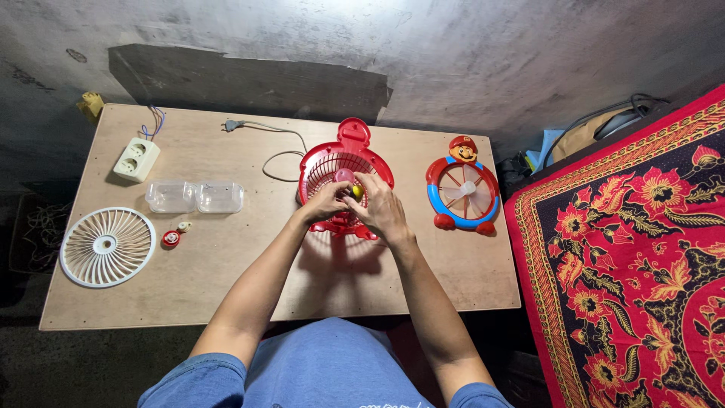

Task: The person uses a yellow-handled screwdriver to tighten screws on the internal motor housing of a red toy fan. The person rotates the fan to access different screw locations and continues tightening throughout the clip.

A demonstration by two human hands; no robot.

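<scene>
- Pinched between the fingertips of both hands at the hub of the fan housing: a small yellow-green part (356,192), too small to tell whether a nut, cap or screw head.
- Left hand (326,202) curled over the lower left of the hub, fingers closed narrowly toward that small part; exact hold partly hidden.
- Right hand (381,208) arched over from the right, thumb and forefinger closed on the same part.
- Beneath both hands, lying flat near the middle of the tabletop: a round red plastic fan housing with a grille (343,170), its handle tab pointing away, its pale cord (276,155) trailing to a loose plug near the far edge.
- Judged about midway: housing open and separated from its other pieces, hub work in hand, nothing rejoined.
- Just right of the housing, apart from it: a round red-and-blue plastic fan front with a cartoon figure on top and pale blades (462,193).
- Well to the left: a white round plastic grille (107,246), a small red round cap (171,239) and a tiny white piece (183,226) beside it, all loose.
- Farther back left: two clear plastic boxes (195,196) and a white socket block (137,159).
- Everything resting on a pale plywood tabletop (226,279); a red flowered cloth (634,249) to the right.
</scene>
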